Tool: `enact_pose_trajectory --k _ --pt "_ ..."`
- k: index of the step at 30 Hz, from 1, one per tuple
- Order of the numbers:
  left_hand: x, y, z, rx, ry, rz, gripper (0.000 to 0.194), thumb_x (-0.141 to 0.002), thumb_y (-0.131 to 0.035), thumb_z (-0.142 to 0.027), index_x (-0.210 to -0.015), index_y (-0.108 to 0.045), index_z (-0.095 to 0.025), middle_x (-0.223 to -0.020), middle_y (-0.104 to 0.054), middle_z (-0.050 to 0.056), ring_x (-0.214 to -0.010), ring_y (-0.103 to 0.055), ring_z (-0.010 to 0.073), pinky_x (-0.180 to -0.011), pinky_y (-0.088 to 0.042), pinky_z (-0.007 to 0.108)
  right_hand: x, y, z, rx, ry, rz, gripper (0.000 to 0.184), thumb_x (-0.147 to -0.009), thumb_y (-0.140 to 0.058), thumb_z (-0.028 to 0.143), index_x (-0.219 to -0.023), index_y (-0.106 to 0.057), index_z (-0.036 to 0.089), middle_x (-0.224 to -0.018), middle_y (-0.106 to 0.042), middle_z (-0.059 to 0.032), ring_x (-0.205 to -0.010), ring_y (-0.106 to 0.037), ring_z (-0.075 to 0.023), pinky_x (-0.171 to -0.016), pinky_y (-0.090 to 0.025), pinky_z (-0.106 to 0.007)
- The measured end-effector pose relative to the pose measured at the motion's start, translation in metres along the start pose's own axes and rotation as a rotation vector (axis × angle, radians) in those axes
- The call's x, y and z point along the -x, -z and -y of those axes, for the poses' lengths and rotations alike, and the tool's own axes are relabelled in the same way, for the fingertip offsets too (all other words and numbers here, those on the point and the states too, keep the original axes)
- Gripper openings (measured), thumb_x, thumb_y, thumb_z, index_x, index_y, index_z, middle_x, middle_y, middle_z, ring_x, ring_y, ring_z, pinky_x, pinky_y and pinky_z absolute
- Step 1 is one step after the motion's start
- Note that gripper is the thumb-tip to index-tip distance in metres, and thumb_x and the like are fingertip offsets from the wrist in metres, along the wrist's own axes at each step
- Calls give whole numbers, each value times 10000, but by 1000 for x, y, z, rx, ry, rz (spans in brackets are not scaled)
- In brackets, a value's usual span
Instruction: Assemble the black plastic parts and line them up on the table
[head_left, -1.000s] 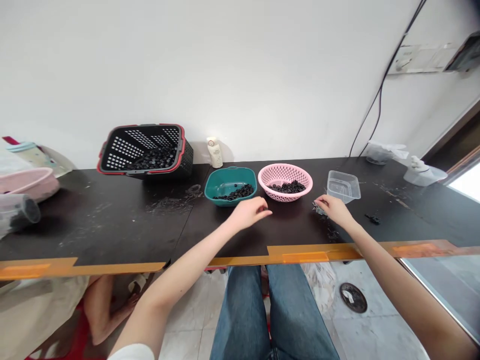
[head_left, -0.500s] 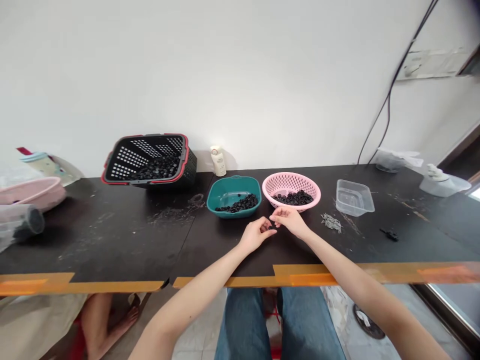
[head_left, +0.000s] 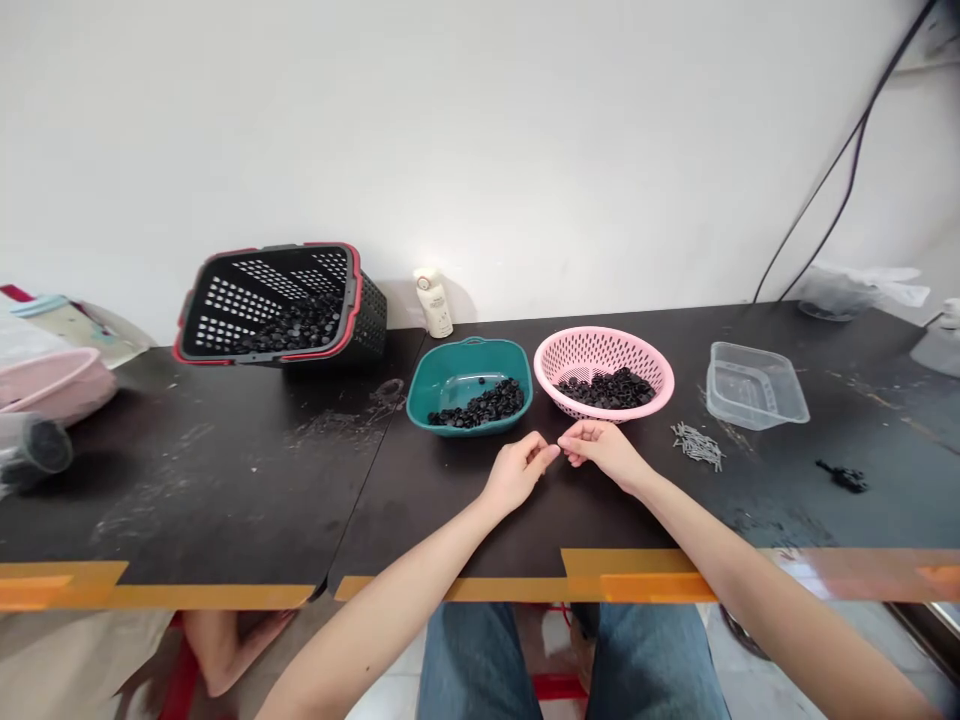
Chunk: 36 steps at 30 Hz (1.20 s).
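Observation:
My left hand and my right hand meet fingertip to fingertip over the black table, just in front of the two nearer containers. Both are closed in a pinch; whatever lies between the fingers is too small or hidden to make out. Behind my left hand stands a teal tub with small black pieces heaped toward its right side. A pink perforated basket behind my right hand holds more small black parts. To the right lies a pile of thin grey pins.
A clear plastic box and a black cluster of parts are at the right. A dark crate with black pieces leans at the back left, near a white bottle. Tape lines the table's front edge. Another person's leg shows below left.
The view has shifted, so the containers look larger and farther apart. A dark piece visible at my left fingertips earlier is now hidden; both hands stay pinched together.

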<state>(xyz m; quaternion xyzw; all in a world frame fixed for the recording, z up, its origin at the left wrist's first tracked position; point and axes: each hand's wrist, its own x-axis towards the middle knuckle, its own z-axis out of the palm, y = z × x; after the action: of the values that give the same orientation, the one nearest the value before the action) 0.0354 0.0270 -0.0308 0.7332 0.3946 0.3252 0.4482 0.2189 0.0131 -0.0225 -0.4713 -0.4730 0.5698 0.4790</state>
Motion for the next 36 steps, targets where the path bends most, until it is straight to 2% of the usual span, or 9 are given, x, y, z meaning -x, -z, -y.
enact_pose_trajectory --k 3,5,9,12,17,21,27,36 --pt "0 -2 0 140 35 -5 455 -892 -361 -566 -670 -462 -183 -546 -433 -47 -483 -435 91 -568 -422 237 1 0 0 -51 -55 14 256 -606 -806 347 -748 -711 156 -656 -679 -11 -578 -611 -97 -598 -533 -243" --pt "-1 -4 -1 359 75 15 453 -881 -366 -587 -694 -445 -183 -557 -401 -59 -457 -400 78 -580 -473 261 3 0 1 -110 -78 50 300 -614 -804 329 -858 -730 173 -780 -715 -37 -689 -654 -125 -700 -550 -284" --pt "-2 -3 -8 814 186 163 370 -811 -566 -531 -791 -452 -179 -730 -498 -40 -536 -492 66 -640 -546 314 4 1 1 -142 -38 75 320 -640 -785 336 -919 -734 188 -855 -724 -52 -789 -667 -154 -782 -540 -325" --pt "-2 0 -12 930 227 169 324 -743 -711 -395 -860 -507 -173 -858 -553 -11 -683 -566 74 -740 -552 306 4 0 1 -95 27 58 285 -666 -765 343 -904 -731 190 -853 -720 -51 -791 -659 -161 -769 -541 -328" --pt "-3 3 -9 965 250 97 386 -673 -787 -272 -994 -598 -170 -885 -612 8 -752 -607 84 -818 -532 292 6 -1 3 -25 198 -32 330 -679 -759 342 -968 -682 202 -857 -699 -45 -746 -649 -157 -757 -549 -350" --pt "-4 1 -5 902 269 60 331 -659 -796 -282 -917 -642 -142 -872 -645 19 -733 -615 84 -828 -525 298 11 -4 5 89 316 -90 316 -674 -759 356 -933 -651 211 -839 -681 -42 -776 -651 -178 -783 -545 -361" --pt "-5 -1 -4 872 272 47 314 -656 -796 -294 -882 -651 -131 -789 -653 7 -687 -611 77 -797 -523 282 16 -5 9 278 430 -61 173 -755 -682 362 -822 -635 209 -806 -668 -36 -713 -634 -174 -715 -548 -345" --pt "-5 -2 -3 832 294 56 338 -647 -800 -312 -893 -653 -132 -771 -660 9 -657 -614 78 -776 -520 275 19 -5 11 435 534 -42 113 -810 -616 336 -804 -636 225 -809 -674 -38 -733 -635 -192 -715 -540 -362"
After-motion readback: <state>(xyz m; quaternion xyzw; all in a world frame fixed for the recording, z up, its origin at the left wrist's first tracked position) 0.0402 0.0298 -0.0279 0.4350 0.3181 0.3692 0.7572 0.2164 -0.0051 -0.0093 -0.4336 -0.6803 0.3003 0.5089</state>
